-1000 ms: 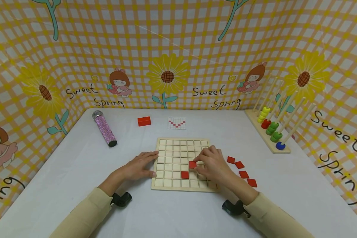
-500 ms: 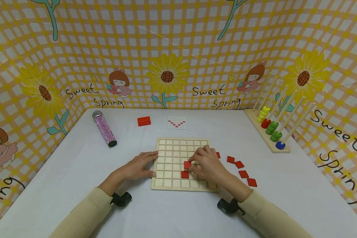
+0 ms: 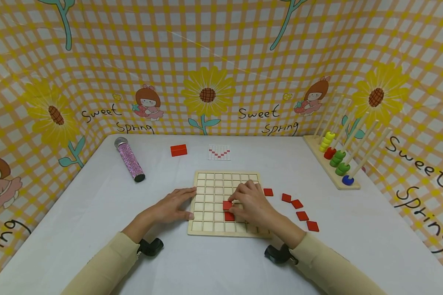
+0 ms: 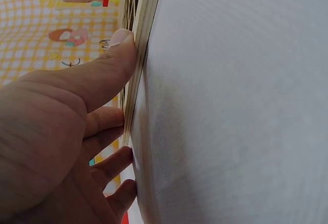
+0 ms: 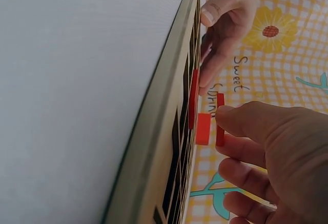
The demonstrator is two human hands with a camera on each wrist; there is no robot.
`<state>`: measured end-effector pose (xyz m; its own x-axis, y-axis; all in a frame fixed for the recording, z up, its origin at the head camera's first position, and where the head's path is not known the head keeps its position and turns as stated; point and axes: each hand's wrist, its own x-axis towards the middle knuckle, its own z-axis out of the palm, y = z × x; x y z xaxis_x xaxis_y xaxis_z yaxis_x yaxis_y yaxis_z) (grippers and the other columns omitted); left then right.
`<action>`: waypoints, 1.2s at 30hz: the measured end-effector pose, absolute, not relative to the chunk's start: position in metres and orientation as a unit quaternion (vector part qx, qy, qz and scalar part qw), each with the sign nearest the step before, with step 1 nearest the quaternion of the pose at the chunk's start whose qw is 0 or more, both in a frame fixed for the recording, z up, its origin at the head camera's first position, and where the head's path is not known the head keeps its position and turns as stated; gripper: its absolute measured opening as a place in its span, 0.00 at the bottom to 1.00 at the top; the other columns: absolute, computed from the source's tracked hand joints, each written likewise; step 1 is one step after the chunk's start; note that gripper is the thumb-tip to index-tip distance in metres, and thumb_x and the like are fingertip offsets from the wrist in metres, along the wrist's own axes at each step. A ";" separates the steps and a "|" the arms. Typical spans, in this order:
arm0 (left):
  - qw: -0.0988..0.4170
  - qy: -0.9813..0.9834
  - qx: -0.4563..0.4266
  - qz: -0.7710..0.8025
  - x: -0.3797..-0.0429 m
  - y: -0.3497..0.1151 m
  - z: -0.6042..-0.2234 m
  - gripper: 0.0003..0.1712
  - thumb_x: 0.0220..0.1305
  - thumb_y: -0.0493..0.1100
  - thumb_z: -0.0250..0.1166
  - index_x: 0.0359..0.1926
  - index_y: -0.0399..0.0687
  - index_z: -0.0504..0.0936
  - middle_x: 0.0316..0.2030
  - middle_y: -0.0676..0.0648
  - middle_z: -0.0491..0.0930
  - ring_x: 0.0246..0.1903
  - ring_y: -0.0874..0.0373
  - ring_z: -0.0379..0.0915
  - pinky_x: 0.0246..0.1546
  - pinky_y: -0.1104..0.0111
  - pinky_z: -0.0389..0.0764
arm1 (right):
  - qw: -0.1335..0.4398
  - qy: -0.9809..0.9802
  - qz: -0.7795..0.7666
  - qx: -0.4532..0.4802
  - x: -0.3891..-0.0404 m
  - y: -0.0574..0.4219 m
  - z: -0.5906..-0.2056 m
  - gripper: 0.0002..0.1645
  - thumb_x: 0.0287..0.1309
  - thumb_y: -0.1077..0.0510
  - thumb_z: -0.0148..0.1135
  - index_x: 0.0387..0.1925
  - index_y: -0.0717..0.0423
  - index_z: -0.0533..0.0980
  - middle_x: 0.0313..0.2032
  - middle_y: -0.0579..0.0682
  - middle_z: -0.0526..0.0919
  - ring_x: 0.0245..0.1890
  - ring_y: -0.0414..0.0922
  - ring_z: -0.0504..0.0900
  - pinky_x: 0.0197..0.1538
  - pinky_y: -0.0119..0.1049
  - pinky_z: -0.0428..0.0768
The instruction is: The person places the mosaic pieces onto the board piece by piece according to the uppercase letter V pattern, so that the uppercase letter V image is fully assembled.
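A wooden grid board (image 3: 208, 194) lies on the white table, with one red square tile (image 3: 229, 217) seated in a cell near its front. My right hand (image 3: 252, 205) pinches a second red tile (image 5: 220, 126) between thumb and index finger, raised a little above the board in the right wrist view. From the head, this held tile overlaps the back part of the seated one. Along the board's left edge rests my left hand (image 3: 170, 207), its thumb (image 4: 120, 42) on the rim and its other fingertips against the side.
Several loose red tiles (image 3: 302, 216) lie right of the board. Behind it are a red block (image 3: 179, 150) and a card with a red grid pattern (image 3: 219, 153). A glittery pink microphone (image 3: 130, 159) lies at the left; a pegged bead stand (image 3: 332, 164) is at the right.
My right hand has moved left over the board with the pinched tile, bringing it near the seated tile. A loose tile at the board's right has come into sight. My left hand stays put.
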<state>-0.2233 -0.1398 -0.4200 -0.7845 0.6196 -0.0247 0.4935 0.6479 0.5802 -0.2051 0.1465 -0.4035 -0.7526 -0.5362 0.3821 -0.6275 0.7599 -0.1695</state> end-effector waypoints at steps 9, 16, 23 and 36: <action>0.116 0.903 0.300 0.284 -0.223 -0.139 -0.420 0.43 0.59 0.50 0.66 0.70 0.41 0.59 0.72 0.44 0.54 0.71 0.42 0.48 0.68 0.44 0.54 | 0.150 -0.929 0.137 0.311 -0.207 0.139 -0.404 0.11 0.44 0.51 0.74 0.31 0.49 0.84 0.33 0.44 0.77 0.40 0.45 0.67 0.46 0.42 0.66; 0.117 0.905 0.295 0.284 -0.223 -0.138 -0.419 0.43 0.58 0.50 0.66 0.70 0.42 0.59 0.72 0.45 0.54 0.71 0.43 0.47 0.68 0.44 0.53 | 0.130 -0.933 0.146 0.303 -0.208 0.134 -0.404 0.09 0.45 0.52 0.73 0.31 0.50 0.84 0.32 0.44 0.78 0.39 0.44 0.66 0.44 0.40 0.64; 0.114 0.904 0.301 0.282 -0.223 -0.139 -0.420 0.43 0.59 0.50 0.66 0.70 0.40 0.59 0.72 0.44 0.54 0.71 0.42 0.47 0.68 0.44 0.54 | 0.121 -0.932 0.147 0.307 -0.210 0.130 -0.405 0.10 0.45 0.52 0.72 0.31 0.49 0.84 0.32 0.44 0.78 0.38 0.43 0.65 0.42 0.38 0.61; 0.109 0.903 0.309 0.278 -0.223 -0.139 -0.421 0.43 0.59 0.50 0.66 0.70 0.39 0.59 0.72 0.43 0.54 0.71 0.41 0.48 0.68 0.43 0.54 | 0.093 -0.937 0.148 0.302 -0.211 0.123 -0.404 0.09 0.47 0.52 0.71 0.31 0.50 0.85 0.33 0.44 0.78 0.39 0.43 0.65 0.42 0.38 0.60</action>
<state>-0.2234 -0.1386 -0.4205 -0.7855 0.6184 -0.0249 0.4972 0.6545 0.5695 -0.2112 0.1233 -0.4043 -0.8000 -0.5390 0.2635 -0.5940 0.7732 -0.2220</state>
